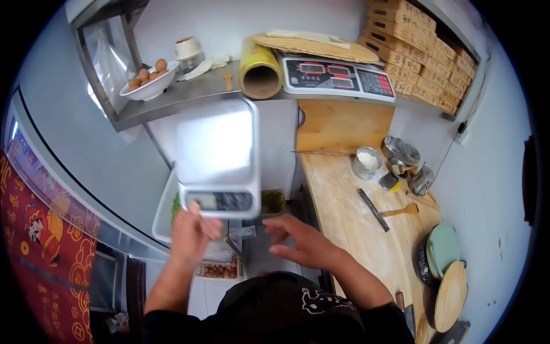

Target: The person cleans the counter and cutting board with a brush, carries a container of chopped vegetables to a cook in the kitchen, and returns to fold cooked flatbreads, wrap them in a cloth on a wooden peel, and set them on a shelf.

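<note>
In front of me a white kitchen scale (216,149) with a shiny metal plate and a dark display strip is raised off any surface, slightly blurred. My left hand (193,232) is closed on its lower left edge, thumb over the display end. To the right of the scale, my right hand (299,243) hovers with fingers spread and holds nothing. Behind the scale, partly covered by it, a white tub (163,215) contains something green. A basket of eggs (220,270) sits low, below my hands.
At right, a floured wooden worktop (338,200) bears a metal cup of white powder (366,163), a dark bar (372,209) and a brush (404,210). The metal shelf (166,103) above carries a bowl of eggs (150,86), a film roll (260,69), a counter scale (338,79) and stacked wooden boxes (412,46).
</note>
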Demonstrator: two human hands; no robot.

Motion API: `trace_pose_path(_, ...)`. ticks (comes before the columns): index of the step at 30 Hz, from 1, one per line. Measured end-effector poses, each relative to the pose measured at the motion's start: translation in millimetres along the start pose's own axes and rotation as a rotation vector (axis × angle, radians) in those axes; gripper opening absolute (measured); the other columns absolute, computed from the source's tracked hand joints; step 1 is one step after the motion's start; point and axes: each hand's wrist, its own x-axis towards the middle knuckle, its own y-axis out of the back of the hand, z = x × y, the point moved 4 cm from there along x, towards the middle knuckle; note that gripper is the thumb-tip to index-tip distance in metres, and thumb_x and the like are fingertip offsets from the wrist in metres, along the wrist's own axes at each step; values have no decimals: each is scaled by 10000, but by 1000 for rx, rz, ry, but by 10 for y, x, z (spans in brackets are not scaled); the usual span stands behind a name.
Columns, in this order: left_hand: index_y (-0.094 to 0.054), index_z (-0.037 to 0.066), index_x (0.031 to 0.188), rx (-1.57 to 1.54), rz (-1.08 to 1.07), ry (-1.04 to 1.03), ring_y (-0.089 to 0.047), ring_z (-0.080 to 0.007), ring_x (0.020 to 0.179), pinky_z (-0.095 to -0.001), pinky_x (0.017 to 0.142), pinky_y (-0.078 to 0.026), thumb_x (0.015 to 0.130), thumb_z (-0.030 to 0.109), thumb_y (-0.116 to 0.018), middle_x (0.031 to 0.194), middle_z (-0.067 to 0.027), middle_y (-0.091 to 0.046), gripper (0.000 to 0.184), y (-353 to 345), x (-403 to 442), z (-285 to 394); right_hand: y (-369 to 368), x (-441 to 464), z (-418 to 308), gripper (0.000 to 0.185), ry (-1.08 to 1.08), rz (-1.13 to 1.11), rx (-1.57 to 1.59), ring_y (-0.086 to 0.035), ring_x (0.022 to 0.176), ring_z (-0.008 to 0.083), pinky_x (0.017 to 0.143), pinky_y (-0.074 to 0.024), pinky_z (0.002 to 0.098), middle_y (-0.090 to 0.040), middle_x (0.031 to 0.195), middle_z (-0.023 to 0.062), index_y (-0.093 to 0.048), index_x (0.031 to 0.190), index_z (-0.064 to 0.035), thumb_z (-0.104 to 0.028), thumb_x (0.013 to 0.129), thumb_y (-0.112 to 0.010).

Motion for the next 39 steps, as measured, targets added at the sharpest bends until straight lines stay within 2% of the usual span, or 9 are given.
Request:
trace_pose_path(2, -572, 64, 1007, 158, 113, -84, -556, -88, 540, -202, 472, -433, 941, 437, -580, 682, -4, -599, 378, 160, 255, 482, -111, 34, 239, 401, -65, -145, -118, -625, 923, 282, 819, -495, 384, -612, 1067, 143, -562, 1186, -41, -307, 897, -647)
trace_pose_path(7, -572, 58, 963, 190, 213, -23, -548, -94, 541, -200, 459, -439, 935, 409, -595, 735, -51, -630, 353, 412, 1365, 1133, -287, -49, 650, 370, -118, -308, -304, -628, 948, 311, 809, -503, 397, -633, 1045, 148, -579, 1151, -64, -343, 911, -609)
trace_pose_path(13, -550, 69, 928, 221, 149, 92, -560, -80, 531, -168, 406, -410, 935, 369, -609, 750, -55, -645, 306, 525, 2305, 1219, -186, -221, 863, 352, -275, -214, -325, -642, 915, 304, 794, -512, 387, -640, 1045, 132, -602, 1135, -67, -342, 914, -608)
trace_pose_path(16, -636, 105, 848, 355, -38, 189, -503, -23, 416, -143, 322, -328, 912, 509, -595, 641, 24, -622, 412, 639, 2778, 1237, -157, -513, 1183, 332, -364, -81, -320, -631, 946, 330, 815, -501, 419, -648, 1040, 132, -612, 1097, -75, -352, 917, -575)
trace_pose_path(25, -603, 54, 863, 976, -1, 88, -584, -73, 614, -157, 493, -417, 905, 574, -564, 715, -13, -625, 524, 166, 3019, 1518, -254, -1372, 1387, 293, -519, 84, -190, -634, 895, 305, 775, -506, 379, -638, 998, 164, -613, 1083, -18, -265, 924, -611)
trace_pose_path(30, -623, 3, 956, 1036, 6, 20, -625, -120, 701, -209, 632, -489, 946, 459, -562, 808, -66, -661, 459, 549, 3223, 1577, -288, -1412, 1300, 325, -752, 98, -67, -644, 937, 322, 812, -499, 393, -656, 1007, 185, -634, 1078, -13, -286, 904, -603)
trace_pose_path(34, -631, 25, 1020, 854, -50, -303, -617, -135, 744, -248, 674, -491, 971, 390, -518, 878, -62, -663, 386, 489, 2385, 1496, -307, -1371, 1311, 333, -799, 34, -105, -648, 932, 307, 809, -502, 379, -662, 1008, 178, -636, 1101, -18, -282, 899, -613)
trace_pose_path(35, -626, 43, 1005, 872, -67, -278, -602, -134, 727, -260, 672, -478, 976, 423, -489, 857, -55, -660, 405, 407, 1928, 1374, -299, -1375, 1357, 336, -792, 41, -108, -649, 926, 305, 806, -503, 377, -663, 1005, 175, -636, 1108, -19, -281, 899, -616)
trace_pose_path(39, -621, -9, 981, 810, -284, 648, -680, -218, 747, -319, 665, -550, 965, 441, -483, 864, -134, -686, 471, 1138, 631, 292, -263, -1248, 1432, 352, -790, -4, -112, -651, 909, 301, 797, -511, 369, -669, 1002, 166, -627, 1138, -10, -270, 901, -623)
